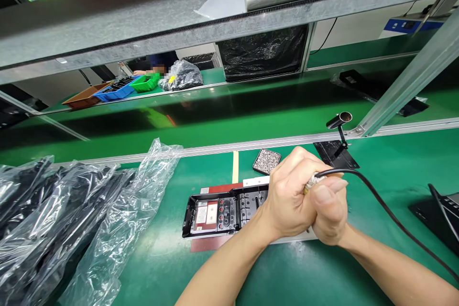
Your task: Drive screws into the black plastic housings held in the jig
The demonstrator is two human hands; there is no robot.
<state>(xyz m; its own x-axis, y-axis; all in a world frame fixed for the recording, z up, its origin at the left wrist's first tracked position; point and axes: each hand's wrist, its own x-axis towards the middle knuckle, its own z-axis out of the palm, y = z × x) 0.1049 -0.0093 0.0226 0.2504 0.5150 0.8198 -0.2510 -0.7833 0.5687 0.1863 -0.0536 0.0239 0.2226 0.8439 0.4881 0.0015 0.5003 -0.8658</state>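
Observation:
Both my hands are clasped together over the right end of a black open device housing [222, 213], which lies on a red mat [201, 245] on the green bench. My right hand [330, 213] is closed round a tool with a metal collar [312, 181] and a black cable [387, 210] running off to the right. My left hand [290, 196] wraps over the right hand and the tool. The tool's tip is hidden under my hands. Inside the housing I see a white label and rows of small round contacts.
Clear plastic bags of black parts [53, 220] fill the left of the bench. A speckled pad [266, 160] and a small stand with a metal tube [340, 121] sit behind my hands. Another black unit [439, 217] lies at the right. Coloured trays [114, 90] stand across the conveyor.

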